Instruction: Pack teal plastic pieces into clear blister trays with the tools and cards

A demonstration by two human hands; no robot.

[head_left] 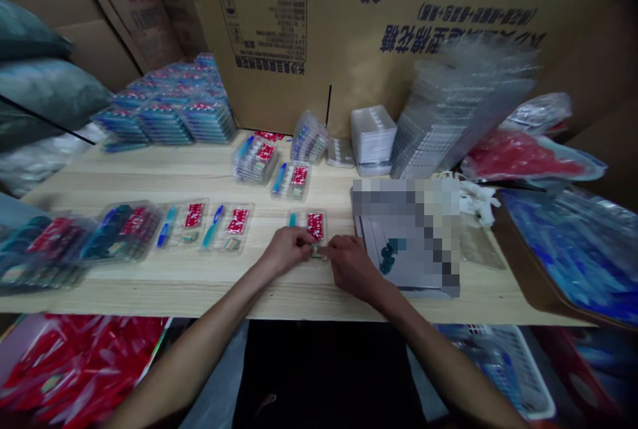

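Note:
In the middle of the table, a clear plastic tray (325,215) holds a red-and-white patterned packet (315,224) and a blue pen (292,219), partly covered by my fingers. My left hand (289,248) is closed at the tray's lower left, thumb and fingers pinched over its near compartment. From the right, my right hand (351,264) meets it there, fingers curled and fingertips together. A small pale piece shows between the two hands; its kind and which hand grips it are hidden. Two similar filled trays, one of them a tray (229,226) with a pen, lie to the left.
A grey shallow tray (371,263) with small dark-green pieces lies right of my hands, partly pixelated. Tall clear tray stacks (428,123) stand behind. Filled packs (209,120) are piled back left. A brown box (528,269) of blue bags sits right; a large carton (319,24) backs the table.

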